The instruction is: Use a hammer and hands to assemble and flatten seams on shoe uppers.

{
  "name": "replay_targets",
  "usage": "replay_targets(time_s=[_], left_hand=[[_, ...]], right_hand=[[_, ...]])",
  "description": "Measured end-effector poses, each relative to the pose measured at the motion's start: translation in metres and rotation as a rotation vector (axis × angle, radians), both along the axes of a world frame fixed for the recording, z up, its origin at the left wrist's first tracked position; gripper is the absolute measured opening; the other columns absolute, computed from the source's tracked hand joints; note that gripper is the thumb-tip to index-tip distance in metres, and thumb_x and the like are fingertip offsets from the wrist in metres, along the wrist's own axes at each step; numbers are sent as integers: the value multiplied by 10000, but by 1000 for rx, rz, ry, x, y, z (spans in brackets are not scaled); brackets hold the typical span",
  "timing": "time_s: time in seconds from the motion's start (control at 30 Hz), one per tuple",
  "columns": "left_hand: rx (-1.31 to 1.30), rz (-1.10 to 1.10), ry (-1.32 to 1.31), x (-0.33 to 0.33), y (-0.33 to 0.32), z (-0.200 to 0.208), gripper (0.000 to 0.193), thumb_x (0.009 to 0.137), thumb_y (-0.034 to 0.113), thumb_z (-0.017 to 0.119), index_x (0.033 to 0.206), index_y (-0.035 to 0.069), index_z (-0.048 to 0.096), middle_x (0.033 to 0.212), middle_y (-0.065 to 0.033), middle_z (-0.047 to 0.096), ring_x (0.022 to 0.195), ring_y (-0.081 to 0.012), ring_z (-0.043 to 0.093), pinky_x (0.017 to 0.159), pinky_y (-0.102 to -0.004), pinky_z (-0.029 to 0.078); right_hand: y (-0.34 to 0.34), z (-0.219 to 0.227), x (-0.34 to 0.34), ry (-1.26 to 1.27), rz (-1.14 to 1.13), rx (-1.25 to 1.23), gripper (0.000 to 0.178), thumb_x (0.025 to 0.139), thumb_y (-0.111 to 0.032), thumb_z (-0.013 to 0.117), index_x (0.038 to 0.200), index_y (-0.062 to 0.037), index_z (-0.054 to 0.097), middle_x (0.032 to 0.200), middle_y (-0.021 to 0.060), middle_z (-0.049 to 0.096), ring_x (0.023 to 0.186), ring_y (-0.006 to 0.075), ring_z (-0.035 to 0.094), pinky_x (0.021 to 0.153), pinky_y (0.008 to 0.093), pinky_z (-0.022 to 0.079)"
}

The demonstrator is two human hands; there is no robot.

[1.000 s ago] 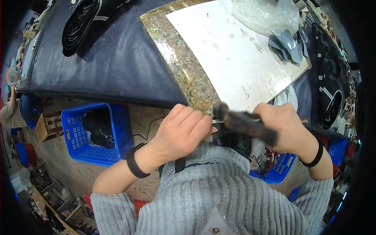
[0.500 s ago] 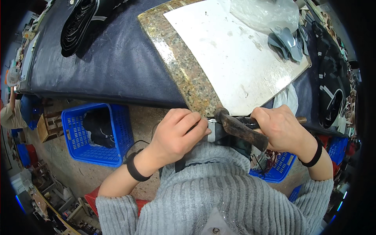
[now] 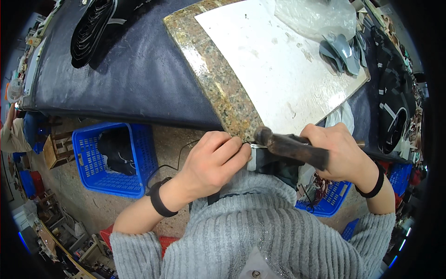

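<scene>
My right hand (image 3: 338, 149) is closed around the handle of a hammer (image 3: 297, 148). The hammer's dark, worn metal head points left over the near corner of the granite slab (image 3: 218, 88); motion smears it a little. To its left, the fingers of my left hand (image 3: 211, 160) pinch the edge of a black material piece (image 3: 269, 162) with a white strip. That piece hangs at the slab's near edge, partly behind the hammer and against my grey sweater. What exactly lies between my left fingertips is hidden.
A white sheet (image 3: 278, 65) covers much of the slab, bearing a clear plastic bag (image 3: 320, 18) and grey cut pieces (image 3: 344, 53). Black stacked pieces (image 3: 93, 32) lie on the dark-covered table (image 3: 134, 79). Blue baskets (image 3: 147, 158) stand below; another person (image 3: 16, 132) is far left.
The hammer head has shifted slightly right and turned in my right hand. My left hand has moved a little to the right, still pinching the black piece.
</scene>
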State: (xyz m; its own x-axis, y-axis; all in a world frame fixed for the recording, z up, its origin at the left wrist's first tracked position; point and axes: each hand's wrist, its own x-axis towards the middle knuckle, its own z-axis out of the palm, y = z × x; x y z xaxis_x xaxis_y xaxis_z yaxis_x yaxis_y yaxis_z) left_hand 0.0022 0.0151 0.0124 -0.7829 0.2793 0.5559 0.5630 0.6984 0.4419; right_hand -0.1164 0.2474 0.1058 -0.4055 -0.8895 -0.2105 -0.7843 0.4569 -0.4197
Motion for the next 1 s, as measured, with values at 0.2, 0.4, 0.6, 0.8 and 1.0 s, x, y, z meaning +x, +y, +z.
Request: replay_targets(time_s=[0.2,0.4,0.6,0.8,1.0], left_hand=[[12,6,12,0,1,-1,333,631,51,778,935,25,644,858,-67,579,785,-238,564,657,-335,460],[277,135,-167,5,5,0,314,622,67,796,890,28,637,847,-70,572,776,-239,574,646,-330,467],[60,61,44,3,2,-5,306,608,80,807,857,26,638,832,-72,562,777,-240,577,649,-330,475],[55,59,69,3,1,-6,332,595,76,805,875,21,637,844,-78,571,784,-246,578,654,-332,477],[35,33,49,3,0,-3,251,706,96,756,890,-8,620,872,-82,588,815,-240,580,681,-344,516]], right_hand=[[-6,2,3,1,20,88,292,806,-223,672,865,-22,469,620,120,565,579,312,607,489,387,443],[-4,0,8,38,57,37,314,834,-266,671,838,-26,468,590,120,562,535,315,595,466,379,441],[-4,-2,4,40,91,37,323,844,-282,664,834,-27,467,587,125,563,526,317,593,461,381,440],[-11,3,-1,37,57,-60,316,850,-275,655,839,-24,463,561,122,549,520,318,593,469,383,444],[-16,5,-1,40,90,-17,325,842,-281,661,816,-19,470,526,134,525,513,331,590,474,391,446]])
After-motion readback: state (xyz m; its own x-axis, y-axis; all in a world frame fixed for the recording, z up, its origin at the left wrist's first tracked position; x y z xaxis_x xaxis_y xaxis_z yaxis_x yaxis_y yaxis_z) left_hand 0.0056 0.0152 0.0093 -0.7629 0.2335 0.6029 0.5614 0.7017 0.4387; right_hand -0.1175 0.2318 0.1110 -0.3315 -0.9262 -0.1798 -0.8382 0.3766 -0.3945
